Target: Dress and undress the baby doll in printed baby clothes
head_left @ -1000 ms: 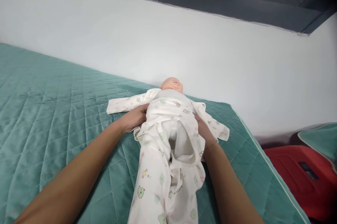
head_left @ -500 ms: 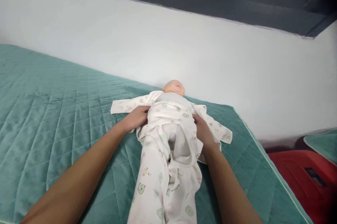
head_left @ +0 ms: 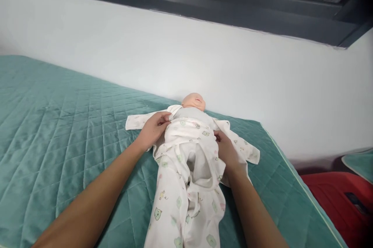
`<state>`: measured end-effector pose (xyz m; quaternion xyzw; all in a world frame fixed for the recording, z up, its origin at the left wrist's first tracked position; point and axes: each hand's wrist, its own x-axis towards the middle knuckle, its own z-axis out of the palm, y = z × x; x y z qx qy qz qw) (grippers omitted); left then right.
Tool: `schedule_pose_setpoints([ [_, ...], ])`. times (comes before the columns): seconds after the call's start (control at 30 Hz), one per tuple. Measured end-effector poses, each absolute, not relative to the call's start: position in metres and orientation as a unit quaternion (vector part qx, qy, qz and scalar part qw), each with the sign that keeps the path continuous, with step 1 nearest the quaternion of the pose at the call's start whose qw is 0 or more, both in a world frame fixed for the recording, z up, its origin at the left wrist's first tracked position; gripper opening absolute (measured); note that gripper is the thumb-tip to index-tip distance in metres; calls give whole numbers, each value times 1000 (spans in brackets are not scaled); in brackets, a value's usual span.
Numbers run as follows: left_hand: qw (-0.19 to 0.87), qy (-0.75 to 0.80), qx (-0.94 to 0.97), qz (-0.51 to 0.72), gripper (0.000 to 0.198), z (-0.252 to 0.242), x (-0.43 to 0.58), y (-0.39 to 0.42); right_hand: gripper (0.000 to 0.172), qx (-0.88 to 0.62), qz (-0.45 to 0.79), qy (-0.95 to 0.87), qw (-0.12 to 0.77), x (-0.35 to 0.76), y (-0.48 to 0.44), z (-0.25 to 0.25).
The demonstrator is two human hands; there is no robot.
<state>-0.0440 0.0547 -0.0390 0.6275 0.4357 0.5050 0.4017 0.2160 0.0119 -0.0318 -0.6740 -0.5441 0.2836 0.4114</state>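
Note:
A baby doll point(head_left: 193, 101) lies on its back on the green quilted cover, head by the wall. It wears printed white baby pants point(head_left: 171, 193), pulled high over its belly, and a pale top point(head_left: 190, 114). A printed baby shirt point(head_left: 243, 147) is spread open beneath it, sleeves out to both sides. My left hand point(head_left: 154, 129) is curled at the left edge of the waistband, thumb and forefinger pinched against the cloth. On the opposite side, my right hand point(head_left: 226, 150) has its fingers bent around the waistband's edge, their tips partly hidden.
The quilted cover point(head_left: 72, 123) stretches far to the left and ends at a piped edge on the right. Behind it rises a white wall point(head_left: 131, 53) below a dark window frame point(head_left: 204, 3). A red plastic seat point(head_left: 329, 197) stands beyond the right edge.
My left hand has risen from the doll's side to the upper edge of the waistband. My right hand stays at the other side. The view has tilted slightly up.

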Motion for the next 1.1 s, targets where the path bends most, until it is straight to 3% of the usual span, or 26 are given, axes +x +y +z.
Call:
schedule_pose_setpoints([
  [0.13,354,403,722,437,27,-33,-44,54,22,-672,247,-556,423,221,14,-36],
  [0.27,361,372,744,422,29,-26,-42,55,16,-661,163,-536,499,215,9,-28],
  [0.4,387,351,738,428,25,-22,-41,58,19,-606,202,-539,549,199,2,-15],
  [0.57,424,351,720,423,20,-19,-40,57,29,-564,236,-594,523,202,6,-17],
  [0.87,343,406,706,467,19,-23,-30,55,29,-510,201,-720,425,217,19,-19],
  [1.1,362,400,738,405,23,-22,-33,75,39,-495,219,-765,350,216,35,-7],
])
